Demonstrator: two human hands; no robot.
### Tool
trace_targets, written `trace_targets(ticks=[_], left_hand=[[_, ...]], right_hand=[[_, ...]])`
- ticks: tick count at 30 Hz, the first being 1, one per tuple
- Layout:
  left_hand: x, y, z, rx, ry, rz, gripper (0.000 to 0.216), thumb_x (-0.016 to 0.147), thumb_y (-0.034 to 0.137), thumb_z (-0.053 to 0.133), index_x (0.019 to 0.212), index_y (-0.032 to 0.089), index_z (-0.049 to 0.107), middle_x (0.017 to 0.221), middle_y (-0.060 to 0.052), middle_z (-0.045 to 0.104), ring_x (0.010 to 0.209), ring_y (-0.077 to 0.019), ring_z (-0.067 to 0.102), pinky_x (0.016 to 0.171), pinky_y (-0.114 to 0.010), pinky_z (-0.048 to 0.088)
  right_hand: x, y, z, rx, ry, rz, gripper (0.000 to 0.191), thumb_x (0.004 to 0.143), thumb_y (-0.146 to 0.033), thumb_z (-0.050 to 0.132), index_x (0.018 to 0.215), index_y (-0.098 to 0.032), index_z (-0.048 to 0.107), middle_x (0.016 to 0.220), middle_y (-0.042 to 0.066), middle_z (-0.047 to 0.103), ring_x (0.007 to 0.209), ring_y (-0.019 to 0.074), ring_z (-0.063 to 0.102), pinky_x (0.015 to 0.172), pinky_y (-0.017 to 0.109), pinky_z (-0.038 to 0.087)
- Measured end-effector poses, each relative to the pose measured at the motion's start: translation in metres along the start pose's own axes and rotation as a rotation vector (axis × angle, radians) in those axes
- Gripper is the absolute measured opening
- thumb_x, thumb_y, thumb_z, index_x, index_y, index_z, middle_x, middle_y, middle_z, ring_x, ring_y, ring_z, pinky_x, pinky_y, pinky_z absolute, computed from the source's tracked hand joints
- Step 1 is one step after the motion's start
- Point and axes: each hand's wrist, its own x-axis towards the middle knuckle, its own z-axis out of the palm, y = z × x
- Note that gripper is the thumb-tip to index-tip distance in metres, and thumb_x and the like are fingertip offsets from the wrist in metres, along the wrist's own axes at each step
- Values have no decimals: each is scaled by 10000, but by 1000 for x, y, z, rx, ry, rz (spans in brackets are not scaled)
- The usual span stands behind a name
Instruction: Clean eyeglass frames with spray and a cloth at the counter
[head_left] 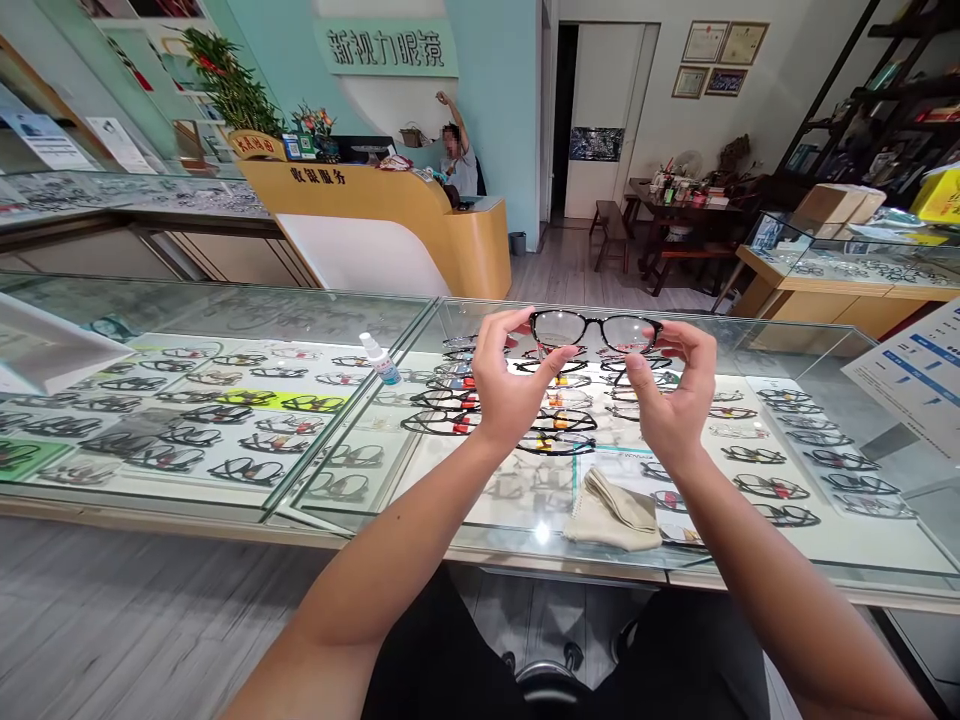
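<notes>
Head view: both hands hold black glasses [596,330] up over the glass counter [750,540], left hand [506,385] and right hand [675,395] each pinched on a frame end, likely so the lenses stay untouched. A folded cloth [615,510] lies below near the counter's front edge; a spray bottle [380,359] stands clear to the left.

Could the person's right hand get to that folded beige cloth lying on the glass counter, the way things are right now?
Probably yes, once it lets go. The right hand is pinching one end of the black-framed glasses, the left hand the other. The folded beige cloth lies on top of the glass counter, just below that hand, uncovered.
</notes>
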Motion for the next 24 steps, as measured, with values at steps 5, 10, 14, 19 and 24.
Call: trace_targets(ticks=[5, 10, 14, 19, 24], left_hand=[[-2, -1, 0, 5, -18, -18, 638, 865, 728, 824, 1276, 251, 719, 1184, -99, 746, 1057, -241, 720, 857, -394, 591], [9, -2, -1, 26, 14, 30, 657, 843, 741, 838, 1259, 248, 713, 1161, -97, 732, 1030, -241, 718, 860, -400, 590], [59, 2, -1, 52, 5, 108, 687, 802, 755, 863, 1271, 280, 697, 1181, -91, 723, 1087, -266, 727, 915, -427, 596], [130, 18, -1, 67, -67, 216, 715, 731, 811, 864, 1172, 278, 682, 1131, -72, 748, 1010, -263, 762, 853, -417, 613], [139, 37, -7, 31, -62, 254, 684, 732, 805, 870, 1116, 269, 689, 1118, -73, 773, 990, -259, 770, 799, -402, 619]], right_hand=[[0, 1, 0, -22, 10, -15, 452, 958, -488, 783, 1332, -285, 630, 1228, 78, 738, 1050, 260, 716, 950, 478, 575], [15, -1, -2, -13, -21, -89, 415, 975, -474, 770, 1323, -284, 647, 1229, 81, 744, 1067, 270, 732, 932, 479, 589], [64, -9, -5, -20, -91, -125, 449, 966, -540, 774, 1308, -285, 636, 1255, 92, 753, 1123, 296, 746, 945, 500, 610], [131, -30, -16, 7, -165, -150, 473, 931, -577, 824, 1256, -282, 648, 1192, 71, 782, 1100, 291, 763, 952, 504, 638], [141, -51, -34, -84, -170, -169, 435, 920, -531, 849, 1232, -280, 680, 1207, 67, 803, 1078, 295, 781, 941, 507, 655]])
